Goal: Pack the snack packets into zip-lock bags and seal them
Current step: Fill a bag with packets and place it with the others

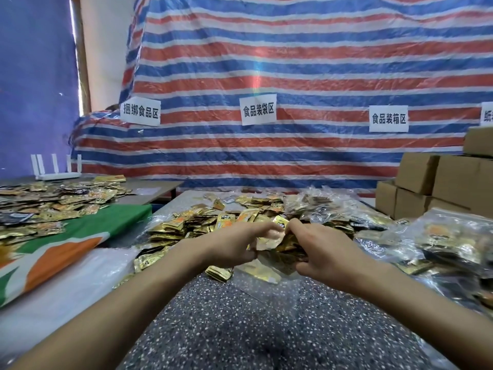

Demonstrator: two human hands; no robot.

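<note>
A clear zip-lock bag (269, 268) holding gold snack packets lies on the speckled table (226, 316) in front of me. My left hand (234, 244) pinches the bag's top edge from the left. My right hand (320, 249) pinches the same edge from the right, fingertips nearly touching the left hand's. Behind the hands spreads a heap of loose gold snack packets (213, 222). One gold packet (218, 272) lies just under my left wrist.
Filled zip-lock bags (440, 244) pile up at the right. Cardboard boxes (440, 188) stack at the far right. More packets (53, 201) cover a left table above a green and orange cloth (80, 241). A white router (57, 169) stands far left. A striped tarp (293, 89) hangs behind.
</note>
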